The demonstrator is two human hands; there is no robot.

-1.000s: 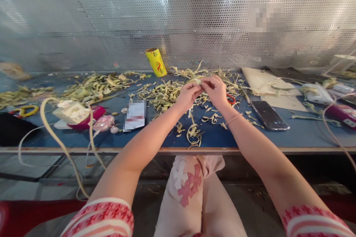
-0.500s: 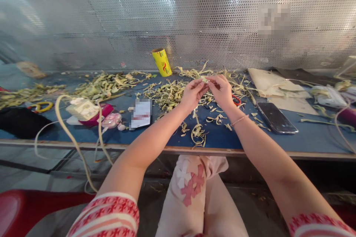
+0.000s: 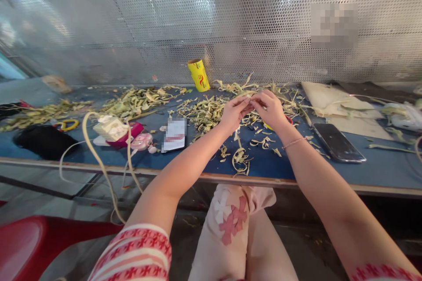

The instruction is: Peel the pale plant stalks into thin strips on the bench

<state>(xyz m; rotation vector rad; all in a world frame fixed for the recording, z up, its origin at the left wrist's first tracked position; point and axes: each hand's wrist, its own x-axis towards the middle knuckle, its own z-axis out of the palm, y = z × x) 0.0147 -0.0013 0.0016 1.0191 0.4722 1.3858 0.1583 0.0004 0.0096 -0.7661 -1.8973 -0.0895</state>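
Observation:
My left hand [image 3: 234, 113] and my right hand [image 3: 271, 109] meet fingertip to fingertip above the far half of the blue table. Both are closed in a pinch on a small pale-green piece of leaf [image 3: 249, 96], mostly hidden by the fingers. Below and behind them spreads a heap of dry greenish-yellow leaf scraps [image 3: 207, 113]. Curled strips [image 3: 240, 160] lie nearer the front edge. Under my right hand, red and yellow scissor-like handles [image 3: 289, 119] show in part.
A yellow cardboard tube [image 3: 198, 75] stands behind the heap. Phones [image 3: 339, 142] [image 3: 174, 135] lie on either side of my arms. A charger with cables [image 3: 112, 129], a black pouch [image 3: 46, 141] and yellow-handled scissors [image 3: 67, 125] are at left. A perforated metal panel [image 3: 231, 22] closes the back.
The view has shifted slightly left, so things appear further right. My hands stay together, and the leaf piece between the fingertips shows less than before.

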